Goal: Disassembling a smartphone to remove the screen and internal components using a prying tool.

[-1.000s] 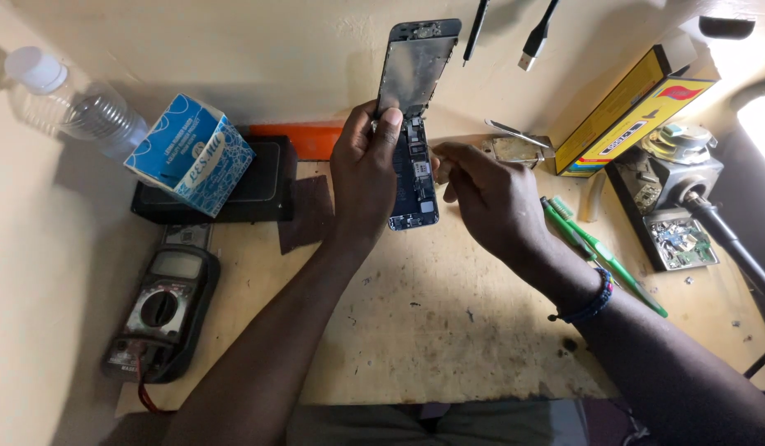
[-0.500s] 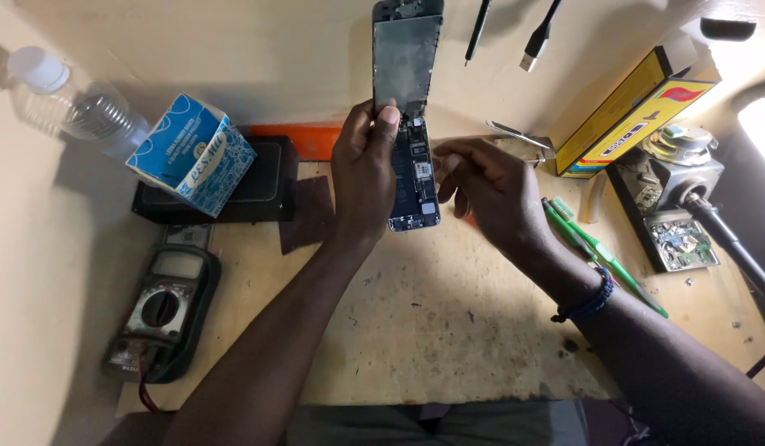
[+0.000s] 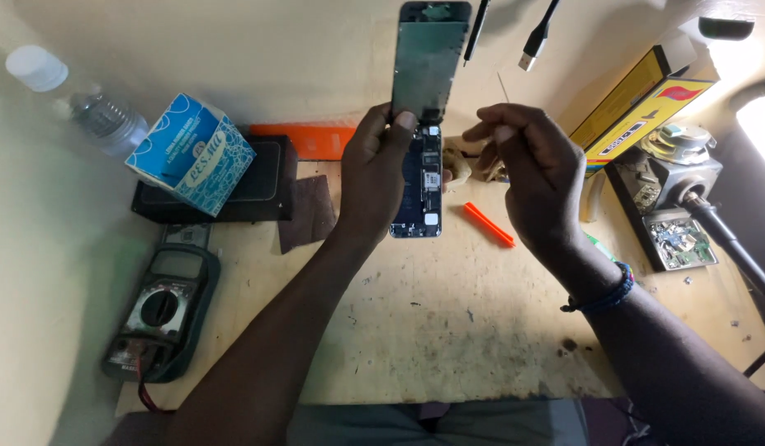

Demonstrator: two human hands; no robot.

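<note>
My left hand (image 3: 378, 165) grips an opened phone (image 3: 419, 194) by its left edge, the thumb at the hinge line. The phone's blue-black insides face up, its lower end resting on the wooden bench (image 3: 448, 330). Its screen panel (image 3: 428, 62) is swung up and away from me. To the right of the phone hovers my right hand (image 3: 535, 169), fingertips pinched together close to the top of the phone body; whether something tiny sits between them is hidden. An orange pry tool (image 3: 490, 225) lies on the bench just below that hand.
At the left are a multimeter (image 3: 161, 310), a blue tissue box (image 3: 192, 155) on a black box (image 3: 262, 198) and a water bottle (image 3: 85, 103). At the right stand a yellow carton (image 3: 638, 107), a soldering stand (image 3: 671, 177) and a small circuit board (image 3: 679, 239). A cable plug (image 3: 531, 54) hangs behind.
The screen panel has swung further up and away from the phone body. My right hand has lifted off the bench beside the phone, and the orange pry tool now shows under it.
</note>
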